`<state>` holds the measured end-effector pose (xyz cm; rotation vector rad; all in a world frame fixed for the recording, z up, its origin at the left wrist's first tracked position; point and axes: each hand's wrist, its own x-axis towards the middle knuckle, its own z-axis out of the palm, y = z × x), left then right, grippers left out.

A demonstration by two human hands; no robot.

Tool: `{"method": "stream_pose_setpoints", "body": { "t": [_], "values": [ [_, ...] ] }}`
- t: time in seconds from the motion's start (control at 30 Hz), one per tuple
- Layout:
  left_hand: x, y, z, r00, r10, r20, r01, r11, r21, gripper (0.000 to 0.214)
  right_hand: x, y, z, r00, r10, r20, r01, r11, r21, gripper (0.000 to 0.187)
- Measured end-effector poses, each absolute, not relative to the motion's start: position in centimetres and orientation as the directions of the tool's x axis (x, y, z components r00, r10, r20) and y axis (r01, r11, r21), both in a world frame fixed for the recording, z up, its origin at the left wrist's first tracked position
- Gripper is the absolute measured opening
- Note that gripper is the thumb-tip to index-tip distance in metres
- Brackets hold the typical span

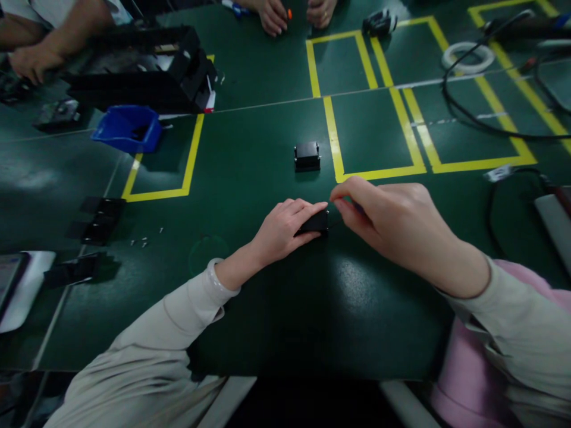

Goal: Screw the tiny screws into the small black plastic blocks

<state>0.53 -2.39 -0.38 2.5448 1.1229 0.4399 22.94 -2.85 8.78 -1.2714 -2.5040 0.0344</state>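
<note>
Currently | left hand [283, 230] clamped on black block [317, 222] | right hand [392, 217] just beside (fingertips together, contents unclear)

The person's left forearm slants in to the black block [316, 221], and the left hand [285, 230] grips it, fingers along its far side, thumb along its near side. The right hand [392, 217] is raised just to the right of the block, wrist bent, fingers curled, thumb and forefinger drawn together toward it; I can't make out whether anything sits between them.
</note>
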Motion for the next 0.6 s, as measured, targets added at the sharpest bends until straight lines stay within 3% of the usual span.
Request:
{"method": "stream_pose_setpoints", "body": {
  "t": [0.17,0.3,0.5,0.6],
  "values": [
    [0.52,-2.46,-0.41,0.640,0.752,0.156,0.647,-0.638,0.418,0.053,23.11,-2.90,8.67,-0.560,0.773,0.300,0.756,0.624,-0.196,0.021],
    [0.62,-2.58,-0.37,0.628,0.761,0.159,0.652,-0.627,0.426,0.051,23.21,-2.80,8.28,-0.557,0.762,0.331,0.760,0.628,-0.167,0.029],
    [0.77,-2.66,-0.39,0.608,0.772,0.184,0.623,-0.608,0.492,0.044,23.31,-2.63,8.21,-0.565,0.748,0.348,0.733,0.649,-0.205,0.020],
    [0.71,-2.67,-0.44,0.606,0.771,0.194,0.619,-0.611,0.494,0.044,23.38,-2.68,8.13,-0.566,0.745,0.354,0.745,0.646,-0.168,0.027]
  ]
}}
